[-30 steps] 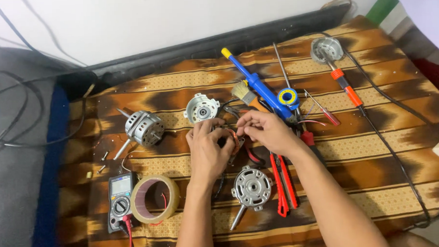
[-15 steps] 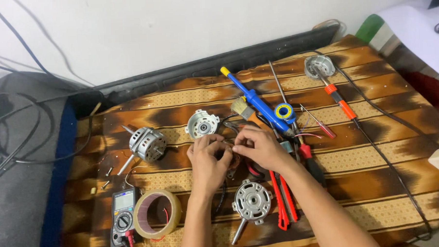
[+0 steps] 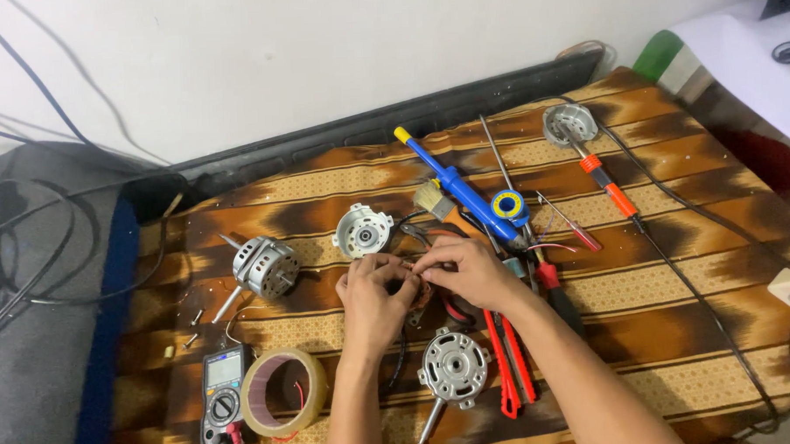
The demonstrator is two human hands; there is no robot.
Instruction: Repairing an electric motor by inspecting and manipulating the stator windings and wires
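Brown patterned cloth point(image 3: 677, 291) covers the work surface, strewn with tools. Both hands meet at its middle: the left hand point(image 3: 371, 297) and right hand point(image 3: 462, 272) pinch together on a small copper-wound part with wires point(image 3: 419, 291), mostly hidden between the fingers. A tape roll point(image 3: 283, 394) and multimeter point(image 3: 222, 403) lie lower left, a metal motor cover point(image 3: 453, 369) just below the hands, a blue solder pump point(image 3: 459, 189) above.

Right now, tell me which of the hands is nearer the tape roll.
Left. The left hand sits just up and right of the tape roll, apart from it. The right hand lies farther right, beyond the left one.
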